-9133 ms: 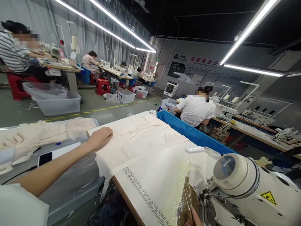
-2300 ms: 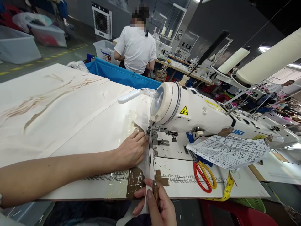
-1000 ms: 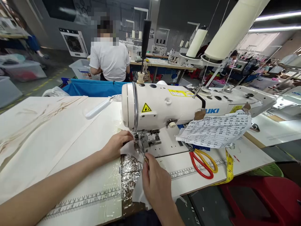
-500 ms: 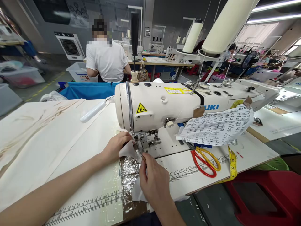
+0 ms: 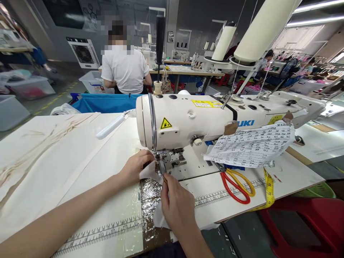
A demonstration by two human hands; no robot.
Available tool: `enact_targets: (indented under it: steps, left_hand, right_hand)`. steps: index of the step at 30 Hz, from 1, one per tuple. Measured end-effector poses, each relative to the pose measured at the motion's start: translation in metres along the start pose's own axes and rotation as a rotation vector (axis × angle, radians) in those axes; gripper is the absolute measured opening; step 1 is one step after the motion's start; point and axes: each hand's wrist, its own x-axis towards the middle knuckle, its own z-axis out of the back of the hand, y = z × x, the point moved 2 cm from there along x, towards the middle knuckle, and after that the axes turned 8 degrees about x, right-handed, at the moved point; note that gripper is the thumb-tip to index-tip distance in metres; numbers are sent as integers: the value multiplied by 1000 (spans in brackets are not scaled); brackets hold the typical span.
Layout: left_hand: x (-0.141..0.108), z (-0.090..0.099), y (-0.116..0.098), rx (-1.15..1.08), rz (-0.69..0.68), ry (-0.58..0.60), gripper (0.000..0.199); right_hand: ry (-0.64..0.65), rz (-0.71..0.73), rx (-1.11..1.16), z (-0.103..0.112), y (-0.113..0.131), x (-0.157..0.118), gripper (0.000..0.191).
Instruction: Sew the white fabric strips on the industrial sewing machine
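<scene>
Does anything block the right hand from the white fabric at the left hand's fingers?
Nothing visible does: the right hand holds a slim tool beside the fabric; the scissors lie off to the right.

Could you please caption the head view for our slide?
Left grip on white cloth, right grip on a slim tool, at a sewing machine.

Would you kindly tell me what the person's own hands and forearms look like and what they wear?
The left hand and right hand are both bare, without gloves; the forearms are bare too, with no sleeve, watch or bracelet in view.
</scene>
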Motion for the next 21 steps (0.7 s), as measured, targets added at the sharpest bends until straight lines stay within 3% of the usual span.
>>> enact_targets:
  steps: [9, 21]
  left_hand:
    - [4, -3, 1, -21, 87, 44, 16]
    - [10, 5, -5, -252, 399, 92, 28]
  right_hand:
    - [18, 8, -36, 1, 2, 0, 42]
    - [25, -41, 16, 0, 0, -4, 36]
